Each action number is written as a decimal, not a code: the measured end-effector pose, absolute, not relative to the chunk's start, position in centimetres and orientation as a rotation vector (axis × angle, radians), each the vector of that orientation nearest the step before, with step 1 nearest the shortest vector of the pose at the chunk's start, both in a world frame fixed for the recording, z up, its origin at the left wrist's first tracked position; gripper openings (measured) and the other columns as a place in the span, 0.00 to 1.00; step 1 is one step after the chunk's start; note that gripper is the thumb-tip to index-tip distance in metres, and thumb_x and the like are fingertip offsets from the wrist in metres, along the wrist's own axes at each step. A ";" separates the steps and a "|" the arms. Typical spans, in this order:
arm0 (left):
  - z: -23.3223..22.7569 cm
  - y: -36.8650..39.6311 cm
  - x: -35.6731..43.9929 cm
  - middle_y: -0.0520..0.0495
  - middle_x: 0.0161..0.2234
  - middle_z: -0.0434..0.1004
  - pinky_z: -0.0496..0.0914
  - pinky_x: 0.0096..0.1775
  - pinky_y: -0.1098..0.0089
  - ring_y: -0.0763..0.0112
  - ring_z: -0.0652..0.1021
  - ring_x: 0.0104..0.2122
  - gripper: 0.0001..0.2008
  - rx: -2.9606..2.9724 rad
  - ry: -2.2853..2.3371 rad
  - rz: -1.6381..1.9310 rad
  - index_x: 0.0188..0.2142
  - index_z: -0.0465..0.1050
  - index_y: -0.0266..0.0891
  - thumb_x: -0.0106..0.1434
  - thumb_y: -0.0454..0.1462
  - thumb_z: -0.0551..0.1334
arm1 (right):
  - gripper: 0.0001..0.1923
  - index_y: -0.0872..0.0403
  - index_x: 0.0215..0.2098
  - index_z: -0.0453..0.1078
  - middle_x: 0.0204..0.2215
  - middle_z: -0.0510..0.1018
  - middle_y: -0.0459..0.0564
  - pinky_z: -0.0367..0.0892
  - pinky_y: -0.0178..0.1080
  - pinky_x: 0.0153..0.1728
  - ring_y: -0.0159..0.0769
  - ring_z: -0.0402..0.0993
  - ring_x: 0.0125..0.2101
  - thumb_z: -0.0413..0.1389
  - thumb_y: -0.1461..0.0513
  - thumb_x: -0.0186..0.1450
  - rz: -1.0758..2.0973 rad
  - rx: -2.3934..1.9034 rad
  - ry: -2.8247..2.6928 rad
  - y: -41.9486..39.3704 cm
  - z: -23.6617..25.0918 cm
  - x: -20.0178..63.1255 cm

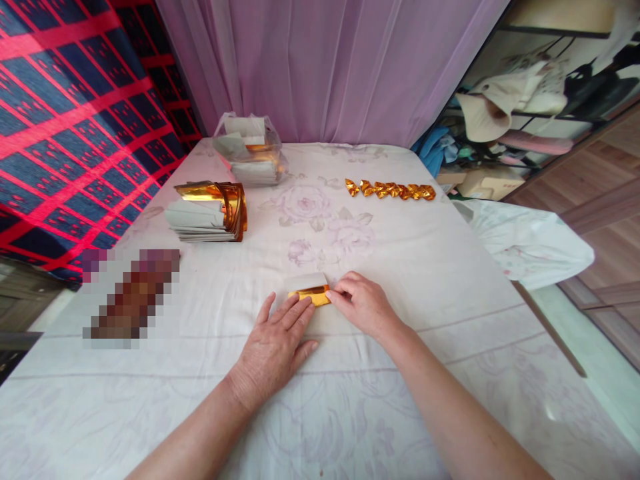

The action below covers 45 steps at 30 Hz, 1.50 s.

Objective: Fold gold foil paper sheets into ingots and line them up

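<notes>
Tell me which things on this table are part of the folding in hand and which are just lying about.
In use: gold sheet, left hand, right hand, sheet stack, folded pieces, bagged sheets.
Lying about: hat, blue cloth.

No readable text, label, brand, number or sign anywhere in view

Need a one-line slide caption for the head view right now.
Left hand flat and right hand pinching a gold foil sheet on a floral tablecloth.
</notes>
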<state>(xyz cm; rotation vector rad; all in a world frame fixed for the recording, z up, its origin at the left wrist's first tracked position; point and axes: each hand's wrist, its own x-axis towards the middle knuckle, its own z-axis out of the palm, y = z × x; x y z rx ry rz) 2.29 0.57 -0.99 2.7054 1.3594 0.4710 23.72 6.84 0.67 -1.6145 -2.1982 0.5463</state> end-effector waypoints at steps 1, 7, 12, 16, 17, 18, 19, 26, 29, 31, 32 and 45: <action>-1.0 0.6 2.3 0.40 0.61 0.68 0.46 0.66 0.48 0.56 0.66 0.62 0.26 2.707 1.365 0.468 0.63 0.62 0.39 0.71 0.48 0.52 | 0.13 0.52 0.22 0.69 0.27 0.73 0.45 0.59 0.34 0.32 0.30 0.70 0.29 0.56 0.60 0.65 0.541 -1.617 -2.202 6.8 0.7 23.7; -1.2 0.6 2.4 0.40 0.62 0.67 0.43 0.66 0.49 0.56 0.66 0.63 0.27 2.711 1.387 0.484 0.63 0.62 0.38 0.71 0.50 0.51 | 0.12 0.52 0.22 0.69 0.28 0.73 0.44 0.59 0.34 0.32 0.30 0.70 0.29 0.57 0.61 0.64 0.524 -1.620 -2.201 6.8 0.8 23.6; -1.2 0.6 2.4 0.40 0.62 0.67 0.44 0.66 0.47 0.55 0.66 0.63 0.27 2.689 1.390 0.472 0.63 0.61 0.38 0.71 0.49 0.52 | 0.12 0.52 0.23 0.69 0.28 0.73 0.44 0.59 0.34 0.32 0.30 0.70 0.29 0.57 0.61 0.64 0.534 -1.620 -2.206 6.8 0.9 23.6; -1.3 0.6 2.5 0.39 0.63 0.66 0.43 0.66 0.46 0.54 0.64 0.63 0.28 2.679 1.408 0.480 0.64 0.60 0.37 0.71 0.50 0.51 | 0.13 0.52 0.22 0.68 0.27 0.72 0.44 0.58 0.34 0.31 0.30 0.70 0.29 0.57 0.60 0.64 0.522 -1.641 -2.204 6.8 0.8 23.6; -1.4 0.6 2.5 0.39 0.63 0.65 0.43 0.66 0.46 0.53 0.64 0.64 0.29 2.679 1.410 0.482 0.65 0.60 0.37 0.71 0.50 0.51 | 0.13 0.52 0.21 0.68 0.27 0.72 0.44 0.58 0.34 0.30 0.30 0.69 0.28 0.57 0.60 0.64 0.517 -1.636 -2.205 6.8 0.7 23.6; -1.4 0.6 2.5 0.39 0.63 0.65 0.43 0.66 0.45 0.53 0.64 0.64 0.29 2.679 1.412 0.480 0.65 0.59 0.37 0.71 0.50 0.51 | 0.13 0.52 0.21 0.68 0.27 0.72 0.44 0.58 0.34 0.30 0.30 0.69 0.28 0.57 0.60 0.64 0.513 -1.627 -2.205 6.8 0.7 23.6; -1.4 0.6 2.5 0.39 0.63 0.64 0.43 0.66 0.45 0.53 0.63 0.64 0.29 2.679 1.414 0.478 0.65 0.58 0.37 0.71 0.49 0.52 | 0.13 0.52 0.21 0.68 0.27 0.72 0.44 0.58 0.34 0.30 0.29 0.69 0.27 0.57 0.60 0.64 0.508 -1.617 -2.206 6.8 0.7 23.6; -1.3 0.6 2.6 0.39 0.64 0.64 0.43 0.66 0.43 0.52 0.62 0.65 0.29 2.674 1.414 0.473 0.66 0.57 0.38 0.70 0.49 0.52 | 0.13 0.52 0.21 0.68 0.28 0.72 0.44 0.58 0.34 0.30 0.30 0.69 0.28 0.57 0.60 0.64 0.512 -1.634 -2.211 6.8 0.7 23.6; -1.2 0.6 2.5 0.39 0.63 0.65 0.43 0.66 0.44 0.53 0.63 0.64 0.28 2.671 1.413 0.472 0.65 0.59 0.37 0.70 0.48 0.53 | 0.13 0.52 0.21 0.68 0.28 0.72 0.44 0.58 0.34 0.30 0.30 0.69 0.29 0.57 0.60 0.64 0.517 -1.632 -2.211 6.8 0.7 23.6; -1.2 0.6 2.5 0.39 0.63 0.65 0.43 0.66 0.44 0.53 0.63 0.64 0.28 2.667 1.406 0.483 0.65 0.59 0.38 0.70 0.48 0.53 | 0.13 0.52 0.21 0.68 0.28 0.73 0.44 0.58 0.34 0.30 0.30 0.69 0.28 0.57 0.60 0.64 0.524 -1.630 -2.211 6.8 0.7 23.7; -1.2 0.6 2.5 0.39 0.63 0.66 0.43 0.66 0.44 0.53 0.64 0.64 0.28 2.665 1.403 0.489 0.65 0.60 0.38 0.70 0.48 0.53 | 0.13 0.52 0.21 0.68 0.28 0.73 0.44 0.58 0.34 0.30 0.30 0.69 0.28 0.57 0.60 0.64 0.527 -1.627 -2.209 6.9 0.6 23.7; -1.2 0.4 2.5 0.40 0.62 0.67 0.39 0.67 0.46 0.55 0.66 0.63 0.25 2.691 1.404 0.525 0.62 0.63 0.39 0.71 0.46 0.53 | 0.07 0.51 0.25 0.73 0.30 0.75 0.44 0.62 0.34 0.32 0.30 0.70 0.28 0.59 0.61 0.61 0.672 -1.581 -2.119 6.9 0.5 23.9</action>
